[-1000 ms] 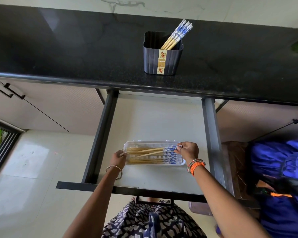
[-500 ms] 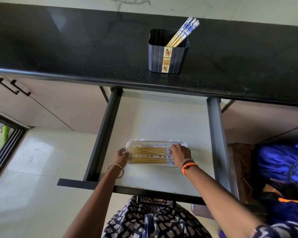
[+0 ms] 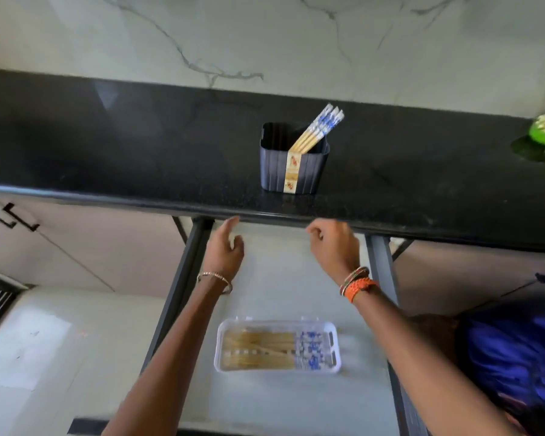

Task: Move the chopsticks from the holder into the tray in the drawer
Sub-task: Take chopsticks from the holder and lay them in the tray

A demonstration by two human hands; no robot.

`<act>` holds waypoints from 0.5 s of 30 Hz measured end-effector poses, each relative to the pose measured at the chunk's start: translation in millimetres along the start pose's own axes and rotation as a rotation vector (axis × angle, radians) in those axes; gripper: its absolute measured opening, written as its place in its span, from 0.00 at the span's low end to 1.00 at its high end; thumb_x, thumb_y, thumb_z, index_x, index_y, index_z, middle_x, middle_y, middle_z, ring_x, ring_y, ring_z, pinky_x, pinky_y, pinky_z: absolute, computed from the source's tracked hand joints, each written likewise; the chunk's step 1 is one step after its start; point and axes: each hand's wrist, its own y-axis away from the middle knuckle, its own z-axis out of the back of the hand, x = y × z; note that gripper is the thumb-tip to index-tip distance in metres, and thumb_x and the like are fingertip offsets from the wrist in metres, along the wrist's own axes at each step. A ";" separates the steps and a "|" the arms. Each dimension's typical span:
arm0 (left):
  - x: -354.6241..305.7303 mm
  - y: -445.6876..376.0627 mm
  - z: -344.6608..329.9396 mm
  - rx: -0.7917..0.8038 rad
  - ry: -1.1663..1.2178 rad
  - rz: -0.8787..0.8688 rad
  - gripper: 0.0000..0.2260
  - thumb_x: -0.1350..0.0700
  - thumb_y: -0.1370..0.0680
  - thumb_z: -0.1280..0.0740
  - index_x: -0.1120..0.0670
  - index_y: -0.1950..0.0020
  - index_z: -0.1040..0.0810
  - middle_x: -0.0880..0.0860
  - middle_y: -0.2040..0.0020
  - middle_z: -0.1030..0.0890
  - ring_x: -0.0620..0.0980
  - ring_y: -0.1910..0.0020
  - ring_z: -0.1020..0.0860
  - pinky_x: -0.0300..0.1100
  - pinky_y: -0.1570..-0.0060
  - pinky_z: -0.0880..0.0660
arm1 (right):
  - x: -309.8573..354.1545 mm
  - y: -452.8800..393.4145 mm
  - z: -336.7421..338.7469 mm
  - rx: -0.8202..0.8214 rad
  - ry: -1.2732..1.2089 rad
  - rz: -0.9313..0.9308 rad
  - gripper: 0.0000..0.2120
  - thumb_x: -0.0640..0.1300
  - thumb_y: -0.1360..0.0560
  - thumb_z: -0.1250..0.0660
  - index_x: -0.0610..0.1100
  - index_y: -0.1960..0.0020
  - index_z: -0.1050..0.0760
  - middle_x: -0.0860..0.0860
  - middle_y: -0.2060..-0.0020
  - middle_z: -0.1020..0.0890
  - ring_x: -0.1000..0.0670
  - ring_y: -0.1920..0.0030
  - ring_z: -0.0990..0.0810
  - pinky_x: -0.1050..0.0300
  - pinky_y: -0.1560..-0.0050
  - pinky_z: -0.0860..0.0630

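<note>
Black stone makes up the table point(image 3: 107, 146), a long slab running the whole width of the view with a pale veined wall behind it. Below its front edge the drawer point(image 3: 283, 278) stands pulled out, a pale floor framed by dark rails. On the table, close to the front edge and about midway along, sits the dark ribbed holder point(image 3: 309, 171), and a small bunch of chopsticks point(image 3: 320, 129) with blue-patterned tops leans out of its right rear corner (four or five, though the blur makes a count unsure). Near the front of the drawer floor lies the clear tray point(image 3: 334, 335), and it already carries a flat layer of chopsticks in the tray point(image 3: 265, 347), laid side by side with their patterned ends to the right.

Both hands are raised above the rear part of the drawer, just under the table's front edge and well apart from the tray. The left hand point(image 3: 225, 250) is open, fingers spread and pointing up, holding nothing. The right hand point(image 3: 335, 243) has its fingers loosely curled, and it too is empty as far as can be seen.

By this showing the job is mostly done: the greater share rests in the tray, and one last bunch waits in the holder. What remains, I judge, is a reach up over the table edge to the holder, a grasp of that bunch, and its laying down beside the others.
</note>
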 end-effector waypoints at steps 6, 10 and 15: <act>-115.0 -98.9 -3.2 -0.077 -0.123 -0.435 0.20 0.60 0.22 0.40 0.56 0.30 0.34 0.56 0.31 0.29 0.53 0.32 0.30 0.48 0.31 0.32 | 15.9 -148.3 46.4 -0.321 -0.493 -0.222 0.09 0.37 0.26 0.33 0.32 0.49 0.19 0.39 0.55 0.15 0.43 0.54 0.16 0.56 0.48 0.22; -126.9 -139.1 -15.9 -0.009 -0.327 -0.509 0.19 0.58 0.21 0.42 0.55 0.29 0.35 0.56 0.28 0.33 0.52 0.26 0.39 0.44 0.28 0.41 | 11.1 -211.3 35.7 -0.245 -0.623 -0.414 0.19 0.44 0.26 0.31 0.25 0.57 0.23 0.40 0.68 0.23 0.44 0.68 0.27 0.51 0.61 0.23; -100.9 -154.6 -28.0 0.101 -0.625 -0.583 0.16 0.57 0.21 0.41 0.55 0.33 0.29 0.55 0.30 0.29 0.52 0.30 0.32 0.44 0.28 0.40 | 2.2 -240.8 18.4 -0.171 -0.711 -0.510 0.10 0.39 0.27 0.29 0.34 0.65 0.20 0.44 0.72 0.20 0.53 0.74 0.21 0.62 0.72 0.20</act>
